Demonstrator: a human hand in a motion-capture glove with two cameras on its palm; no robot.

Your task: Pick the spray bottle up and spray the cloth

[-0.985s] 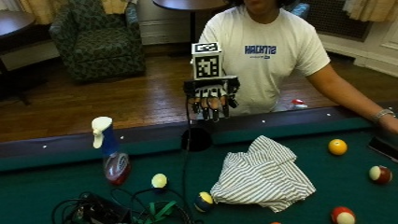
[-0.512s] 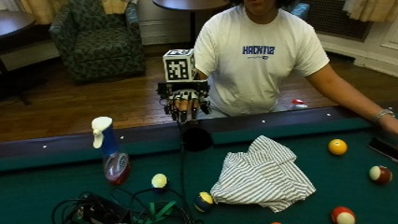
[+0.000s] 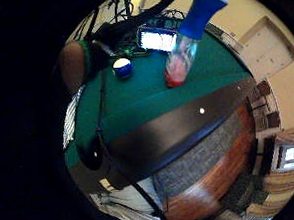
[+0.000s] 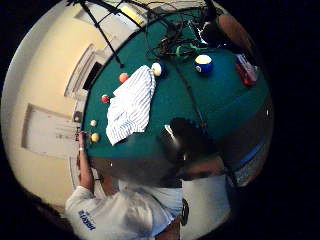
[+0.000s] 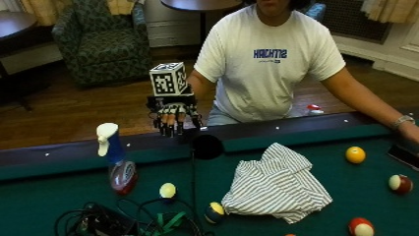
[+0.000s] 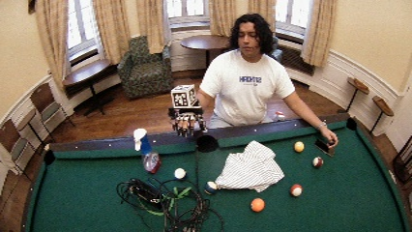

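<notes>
A: What do you see on the left side?

B: I see the spray bottle [image 5: 116,160] standing up on the green counter [image 5: 59,196], near the dark rail. It has a blue neck, a pale trigger top and red stuff at the bottom. A heap of black cables [image 5: 124,223] lies just in front of it.

A: And next to that?

B: A yellow ball [image 5: 167,190] sits a little to the right of the bottle. A blue and yellow ball [image 5: 214,212] lies by the edge of the cloth.

A: Where is my hand?

B: My right hand [image 5: 174,115] hangs in the air over the rail, above the bottle and off to its right. The fingers point down, a bit spread and only a little bent. It holds nothing and touches nothing.

A: Where is the cloth?

B: The striped cloth [image 5: 278,184] lies crumpled on the green counter, to the right of the hand and well apart from the bottle.

A: Anything on the far right?

B: An orange ball [image 5: 355,155], a red and white ball [image 5: 399,183] and another red ball [image 5: 361,227]. The bare hand [image 5: 411,132] rests near the counter's edge.
</notes>
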